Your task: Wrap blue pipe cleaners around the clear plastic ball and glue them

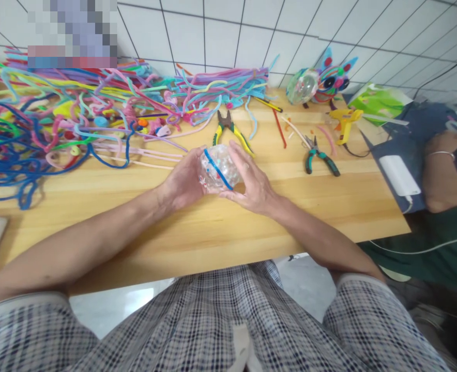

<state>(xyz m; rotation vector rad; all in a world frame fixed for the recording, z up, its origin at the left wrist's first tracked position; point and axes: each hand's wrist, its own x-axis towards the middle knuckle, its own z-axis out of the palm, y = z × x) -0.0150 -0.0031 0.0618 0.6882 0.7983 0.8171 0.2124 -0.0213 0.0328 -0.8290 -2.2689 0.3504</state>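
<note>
A clear plastic ball [217,174] with small bits inside is held just above the wooden table, between both hands. A blue pipe cleaner [218,169] runs slantwise across its face. My left hand [187,178] cups the ball's left side, and my right hand [254,181] grips it from the right with thumb and fingers apart around it. Right behind the ball lie yellow-and-black pliers [225,124], partly covered by the ball and the right hand.
Piled pipe cleaners [108,103] cover the table's left and back. To the right lie teal-handled pliers [317,155], a yellow glue gun [346,124] and a finished pipe-cleaner figure [331,82] with a clear ball. Another person's arm [445,175] rests beside a white power bank [399,174].
</note>
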